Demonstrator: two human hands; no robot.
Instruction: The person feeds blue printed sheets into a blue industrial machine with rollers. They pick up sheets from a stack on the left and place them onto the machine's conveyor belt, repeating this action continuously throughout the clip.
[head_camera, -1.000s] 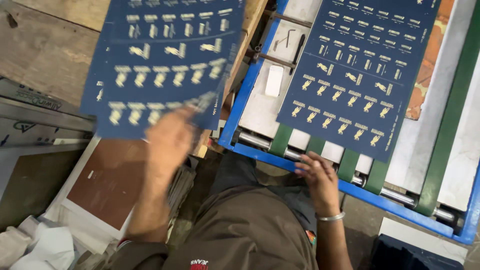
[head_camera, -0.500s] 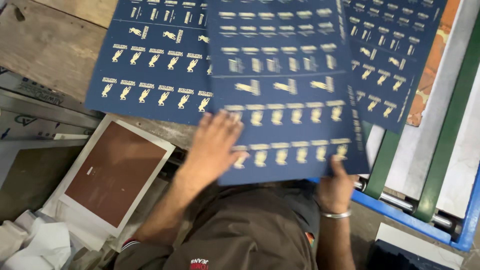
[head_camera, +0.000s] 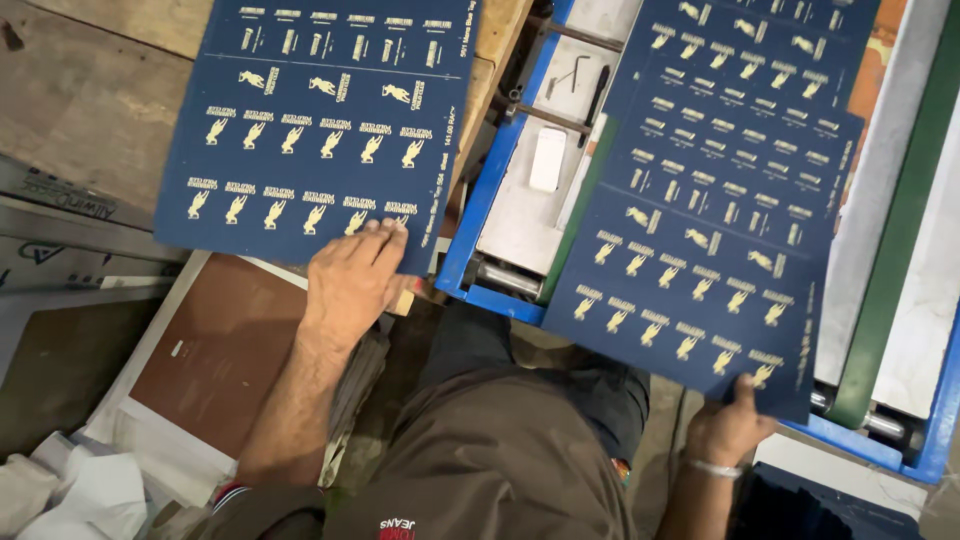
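Pinching a blue printed sheet (head_camera: 715, 240) by its near edge, right-hand fingers (head_camera: 745, 388) overlap it.

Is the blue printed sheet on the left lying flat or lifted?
Flat: the sheet lies spread on the wooden table, left hand on its near edge.

A single head-worn camera looks steeply down, close over the person's lap and work surfaces.
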